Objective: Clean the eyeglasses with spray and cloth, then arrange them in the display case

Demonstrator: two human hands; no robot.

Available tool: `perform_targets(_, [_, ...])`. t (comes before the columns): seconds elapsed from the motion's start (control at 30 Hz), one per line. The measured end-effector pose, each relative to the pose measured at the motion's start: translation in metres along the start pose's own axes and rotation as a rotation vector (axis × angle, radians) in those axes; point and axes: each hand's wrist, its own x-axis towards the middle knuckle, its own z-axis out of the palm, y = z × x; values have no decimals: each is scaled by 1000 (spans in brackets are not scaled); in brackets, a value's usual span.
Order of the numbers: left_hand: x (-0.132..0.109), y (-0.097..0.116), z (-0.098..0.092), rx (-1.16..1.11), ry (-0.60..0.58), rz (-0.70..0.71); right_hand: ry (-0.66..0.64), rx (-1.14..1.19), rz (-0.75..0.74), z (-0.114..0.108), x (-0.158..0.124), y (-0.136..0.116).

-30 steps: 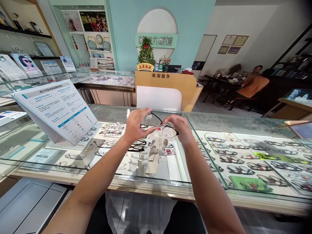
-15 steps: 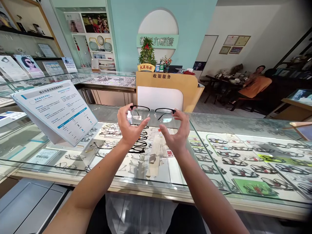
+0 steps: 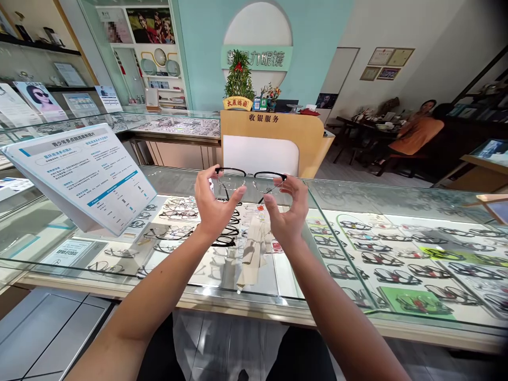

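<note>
A pair of eyeglasses with black upper rims and clear lenses is held up above the glass display counter. My left hand pinches its left end between thumb and fingers. At the other end, my right hand grips the frame the same way. Both temples are partly visible behind the lenses, pointing away from me. Below my hands, a beige cloth lies on the counter. Beside it, several dark eyeglass frames form a column near my left wrist.
A tilted sign board stands on the counter at left. More eyeglasses fill the case at right. Beyond is a wooden cashier desk with a plant. Two people sit at a table at the far right, one in an orange top.
The glasses have tipped slightly, so the lenses look flatter and the temples show at a different angle. Both hands stay on them. The camera view has shifted a little.
</note>
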Motion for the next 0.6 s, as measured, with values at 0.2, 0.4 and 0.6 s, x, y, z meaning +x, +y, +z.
perform_targets(0.2, [-3,-11,6,36,15,79,8,32,-76,4,0,17])
perform_targets(0.4, [-4,-18,8,19,44,143,8,-28,-140,4,2,24])
perform_targets(0.6, [-4,-18,6,50,68,179,-24,-42,-150,6,2,24])
